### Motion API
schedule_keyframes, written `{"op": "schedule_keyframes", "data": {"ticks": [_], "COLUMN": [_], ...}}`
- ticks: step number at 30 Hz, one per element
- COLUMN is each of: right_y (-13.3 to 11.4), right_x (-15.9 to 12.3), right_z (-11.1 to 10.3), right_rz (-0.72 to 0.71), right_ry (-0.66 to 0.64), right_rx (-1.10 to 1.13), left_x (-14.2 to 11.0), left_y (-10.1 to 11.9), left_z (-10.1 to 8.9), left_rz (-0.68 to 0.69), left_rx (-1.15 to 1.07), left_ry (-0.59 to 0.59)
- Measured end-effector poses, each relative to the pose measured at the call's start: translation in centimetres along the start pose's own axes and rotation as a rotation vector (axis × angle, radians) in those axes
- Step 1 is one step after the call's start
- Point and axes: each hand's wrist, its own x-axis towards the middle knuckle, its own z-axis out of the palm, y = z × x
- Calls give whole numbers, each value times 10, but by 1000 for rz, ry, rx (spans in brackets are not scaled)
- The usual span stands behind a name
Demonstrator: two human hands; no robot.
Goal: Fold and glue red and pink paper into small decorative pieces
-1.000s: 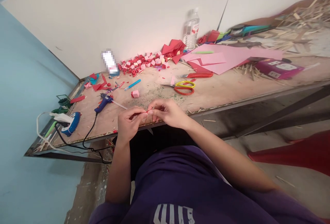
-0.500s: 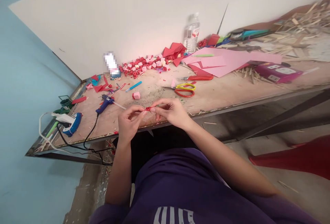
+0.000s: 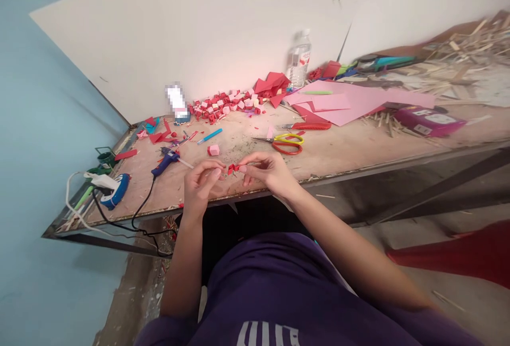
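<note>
A small folded piece of red paper (image 3: 232,169) is pinched between the thumb and fingers of my right hand (image 3: 269,173), just above the table's front edge. My left hand (image 3: 202,184) is at the paper's left end, its fingers curved and its thumb drawn a little back. Whether the left fingertips touch the paper is hard to tell. A pink and red paper cube (image 3: 213,150) lies just beyond my hands. Yellow-and-red-handled scissors (image 3: 287,144) rest behind my right hand. To the left lies a blue glue gun (image 3: 165,162) with a glue stick in it.
Many small red and pink paper cubes (image 3: 227,104) are heaped by the white board. Behind stand a water bottle (image 3: 299,61) and a blurred phone (image 3: 177,102). A red utility knife (image 3: 311,126), pink paper sheets (image 3: 358,99) and a power strip (image 3: 115,192) with cables lie around.
My left thumb has drawn back from the red paper, and more of the paper shows between my hands. My right hand keeps its pinch. The view has shifted slightly.
</note>
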Motion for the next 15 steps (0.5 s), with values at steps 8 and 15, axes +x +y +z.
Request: {"op": "schedule_keyframes", "data": {"ticks": [8, 15], "right_y": [4, 3], "right_x": [2, 2], "right_z": [-4, 0], "right_rz": [30, -33], "right_ry": [-65, 71], "right_rx": [-26, -142], "left_x": [2, 1], "left_y": [-1, 2], "left_z": [-1, 2], "left_rz": [-37, -26], "left_rx": [79, 130], "left_ry": [-98, -55]}}
